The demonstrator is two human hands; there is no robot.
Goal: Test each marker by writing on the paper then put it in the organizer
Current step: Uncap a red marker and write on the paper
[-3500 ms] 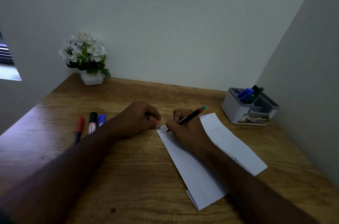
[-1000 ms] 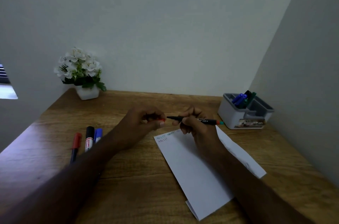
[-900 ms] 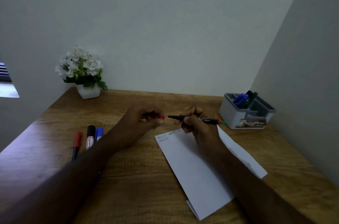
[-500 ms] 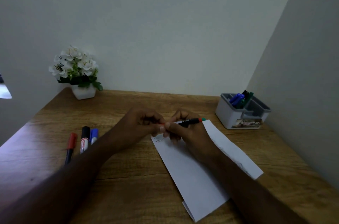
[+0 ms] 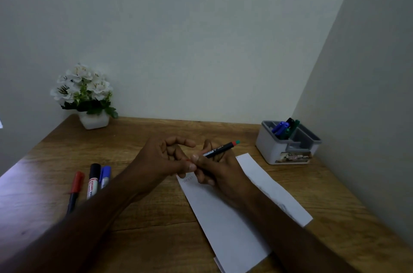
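Right hand [image 5: 220,171] grips black marker [image 5: 218,150] above paper [image 5: 234,216]. Left hand [image 5: 164,158] pinches its orange cap [image 5: 188,160] at the tip end.

Brightness: I'm seeing a dim, underexposed frame with a grey-green cast on the walls [image 5: 201,37].
Light source: a small bright patch at the far left edge [image 5: 1,124] is the only source I can make out; the table [image 5: 44,161] near it carries a pale sheen.
Shadows: soft and faint; both forearms read as nearly flat dark shapes.
Glare: none beyond that sheen on the wood.
Blur: the left forearm [image 5: 67,228] is smeared and soft at the bottom; the writing on the paper [image 5: 223,216] is too small for me to read.
Distortion: wide-angle bending; the right wall [image 5: 368,93] leans and the table edges splay outward.
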